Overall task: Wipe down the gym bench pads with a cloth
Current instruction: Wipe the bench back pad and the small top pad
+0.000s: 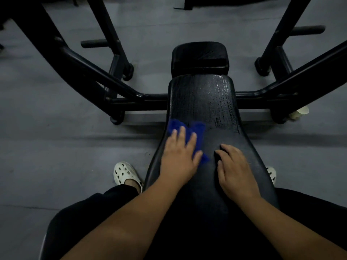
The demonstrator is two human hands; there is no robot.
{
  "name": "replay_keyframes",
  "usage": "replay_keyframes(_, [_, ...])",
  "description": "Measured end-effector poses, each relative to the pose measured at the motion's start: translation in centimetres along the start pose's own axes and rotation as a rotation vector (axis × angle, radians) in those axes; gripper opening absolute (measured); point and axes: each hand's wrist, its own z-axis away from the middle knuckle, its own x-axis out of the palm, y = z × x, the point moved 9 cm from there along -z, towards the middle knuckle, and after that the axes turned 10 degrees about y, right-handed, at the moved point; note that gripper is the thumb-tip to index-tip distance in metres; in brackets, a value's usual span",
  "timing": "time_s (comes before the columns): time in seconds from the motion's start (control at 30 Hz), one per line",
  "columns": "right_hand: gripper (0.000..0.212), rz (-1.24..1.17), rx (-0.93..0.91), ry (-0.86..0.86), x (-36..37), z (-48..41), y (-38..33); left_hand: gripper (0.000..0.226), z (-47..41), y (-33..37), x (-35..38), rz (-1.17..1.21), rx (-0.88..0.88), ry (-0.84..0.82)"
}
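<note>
We are pressing the blue cloth (196, 129) flat against the left edge of the long pad (206, 98), a little below the middle of the frame. Our left hand (178, 156) is lying on top of it with fingers straight and spread, not gripping, so the cloth is showing beyond the fingertips and beside the thumb. Our right hand (234, 169) is resting bare on the pad just to the right, fingers loosely bent, holding nothing. The pad's upper right part is looking glossy and streaked, which we are reading as damp. To wipe well, we are judging that the palm should be bearing down evenly and travelling up the pad in long overlapping strokes, taking in the rounded side edges, while the right hand is bracing us. The small pad (200, 53) in the upper centre is probably awaiting its turn. Around it are standing the black steel frame (90, 72) and the grey floor (47, 143), with a white clog (125, 173) at lower left and a paper cup (300, 112) at the right.
</note>
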Motion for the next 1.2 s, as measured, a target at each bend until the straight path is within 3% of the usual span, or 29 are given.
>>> replay_keyframes(0.1, [0.040,0.034,0.001,-0.003,-0.2,0.0,-0.3,0.061,4.4,-0.4,-0.1,0.007,0.321,-0.060])
replay_keyframes(0.13, [0.040,0.050,-0.002,-0.001,-0.1,0.0,-0.3,0.061,3.5,-1.8,-0.2,-0.012,0.329,-0.042])
replay_keyframes(0.2, [0.040,0.062,-0.013,0.001,0.0,-0.1,-0.5,0.064,-0.5,-3.9,-0.7,-0.049,0.164,0.021])
replay_keyframes(0.27, [0.041,0.072,-0.024,0.005,0.1,-0.2,-0.4,0.068,-3.4,-2.7,-0.3,-0.025,-0.033,-0.006])
replay_keyframes(0.3, [0.042,0.079,-0.026,0.001,0.2,-0.1,-0.4,0.069,-3.0,-0.9,0.0,-0.002,-0.033,-0.021])
replay_keyframes(0.4, [0.043,0.097,-0.022,-0.020,0.2,-0.1,-0.5,0.062,2.3,2.0,-0.4,0.020,0.273,-0.046])
replay_keyframes(0.47, [0.044,0.117,-0.015,-0.023,0.1,-0.4,-0.7,0.060,3.7,-0.9,-0.8,0.013,0.333,-0.019])
replay_keyframes(0.57, [0.049,0.147,-0.033,-0.052,0.4,-0.5,-1.1,0.063,-0.3,-2.9,-0.6,-0.057,0.115,0.038])
replay_keyframes(0.63, [0.054,0.190,-0.065,-0.102,0.5,-0.7,-1.2,0.064,-1.6,-1.0,0.2,-0.029,-0.052,-0.037])
replay_keyframes(0.67, [0.055,0.215,-0.079,-0.133,0.7,-0.6,-1.2,0.063,-0.7,0.3,0.3,-0.020,-0.016,-0.065])
replay_keyframes(0.73, [0.057,0.253,-0.091,-0.177,0.8,-0.7,-1.1,0.060,2.8,1.8,-0.6,-0.002,0.233,-0.035])
replay_keyframes(0.8, [0.057,0.270,-0.077,-0.176,0.8,-0.7,-1.1,0.058,5.7,-0.4,-1.1,0.000,0.388,-0.068])
replay_keyframes(0.83, [0.058,0.267,-0.066,-0.171,0.7,-0.6,-1.1,0.059,5.0,-1.8,-1.2,-0.026,0.381,-0.049])
replay_keyframes(0.9, [0.057,0.236,-0.062,-0.151,0.7,-0.5,-1.1,0.063,0.4,-3.6,-1.4,-0.069,0.206,0.025])
replay_keyframes(0.97, [0.056,0.191,-0.050,-0.129,0.7,-0.6,-0.8,0.067,-3.7,-1.8,-0.8,-0.044,-0.033,-0.007])
replay_keyframes(1.0, [0.056,0.170,-0.044,-0.115,0.6,-0.6,-0.7,0.067,-4.0,0.2,-0.2,-0.023,-0.052,-0.039])
replay_keyframes(1.13, [0.040,0.080,-0.049,-0.073,0.4,-0.5,-0.8,0.060,1.8,3.3,0.1,0.072,0.424,-0.079])
replay_keyframes(1.2, [0.030,0.062,-0.050,-0.041,0.2,-0.6,-0.8,0.058,0.7,0.1,-0.2,0.021,0.457,-0.035])
